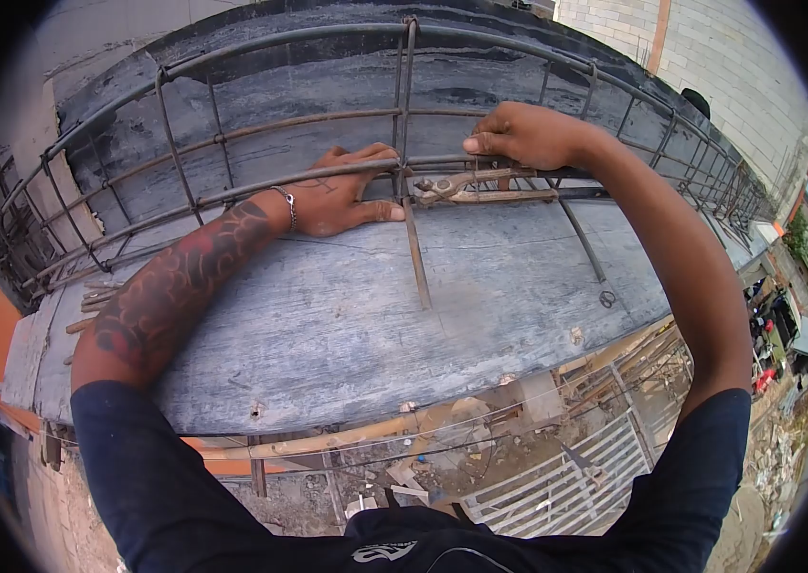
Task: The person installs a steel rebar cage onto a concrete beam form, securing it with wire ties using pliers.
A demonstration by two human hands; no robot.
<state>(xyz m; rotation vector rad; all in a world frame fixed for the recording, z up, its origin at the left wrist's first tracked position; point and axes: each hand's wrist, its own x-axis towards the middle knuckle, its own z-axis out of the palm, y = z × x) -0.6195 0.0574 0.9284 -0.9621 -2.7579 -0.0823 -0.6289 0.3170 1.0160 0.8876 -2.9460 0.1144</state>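
My left hand (337, 196) reaches in at the long lower bar of a rebar cage (280, 31). Its fingers and thumb rest on either side of a crossing of bars, and the thumb touches a short steel bar (417, 258) that sticks out toward me. To the right, my right hand (533, 136) is closed in a pinch just above a bar; whatever lies between its fingertips is too small to make out. Beneath that hand, a pair of rusty pincers (466, 193) lies sideways along the cage, jaws pointing left toward the crossing.
Under the cage runs a grey formwork board (299, 325), with a tall dark panel (308, 81) behind. Another short bar (584, 244) juts over the board. Past its near edge there is a drop to rubble and a white metal grille (557, 497). A block wall (719, 72) stands at upper right.
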